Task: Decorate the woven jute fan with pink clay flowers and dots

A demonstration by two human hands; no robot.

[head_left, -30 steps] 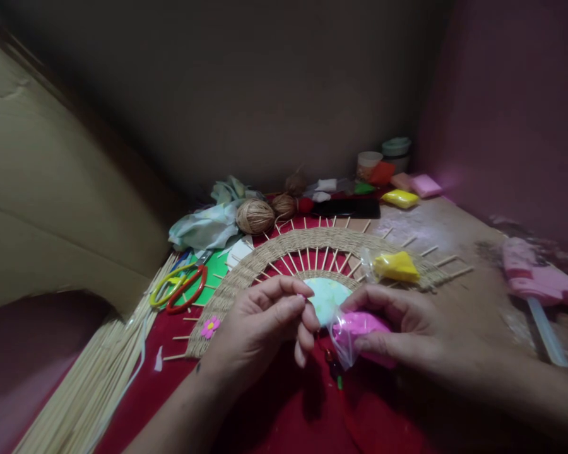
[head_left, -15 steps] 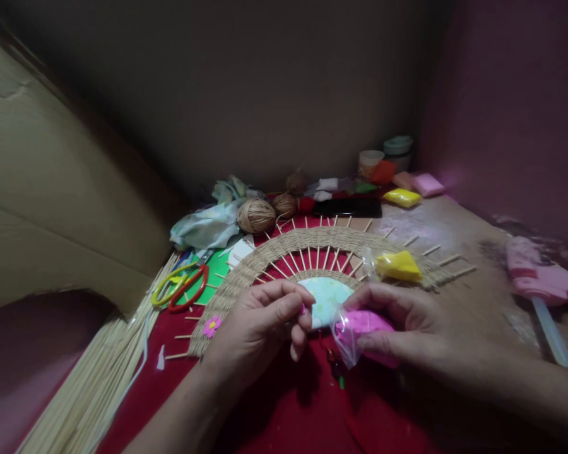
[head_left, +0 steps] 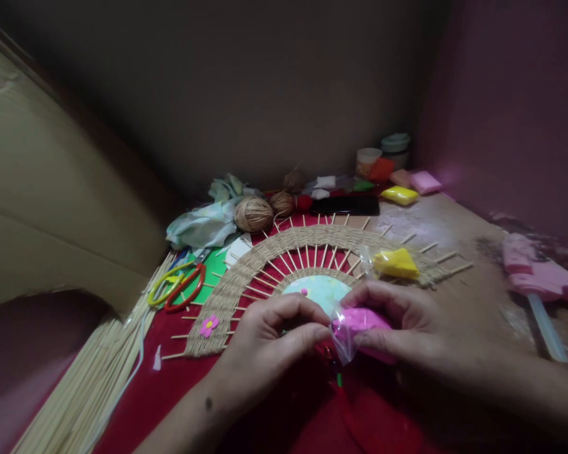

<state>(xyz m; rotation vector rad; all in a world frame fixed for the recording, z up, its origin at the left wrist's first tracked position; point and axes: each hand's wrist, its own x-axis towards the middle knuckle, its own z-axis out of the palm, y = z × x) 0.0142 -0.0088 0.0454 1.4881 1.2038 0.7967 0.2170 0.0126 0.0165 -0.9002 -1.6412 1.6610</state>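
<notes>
My right hand (head_left: 402,321) grips a clear plastic bag of pink modelling clay (head_left: 364,320), thumb in front and fingers behind. My left hand (head_left: 284,334) has its thumb and forefinger closed at the bag's left, open end; the exact pinch is partly hidden. Behind both hands lies a woven fan (head_left: 307,238) of thin sticks and twine, with a pale blue fabric centre (head_left: 319,289). One small pink ball of clay (head_left: 304,292) sits on that fabric. A pink clay flower (head_left: 209,325) with a yellow middle is on the fan's left end.
An opened yellow clay packet (head_left: 396,262) rests on the fan's right side. Scissors (head_left: 177,287), twine balls (head_left: 254,214) and a phone (head_left: 345,205) lie around it. A pink glue gun (head_left: 530,271) is at right, a bundle of sticks (head_left: 89,378) at left.
My left hand has moved right to the bag's opening. The small pink piece from its fingertips is gone, and a pink ball now shows on the fabric. My right hand stays on the bag.
</notes>
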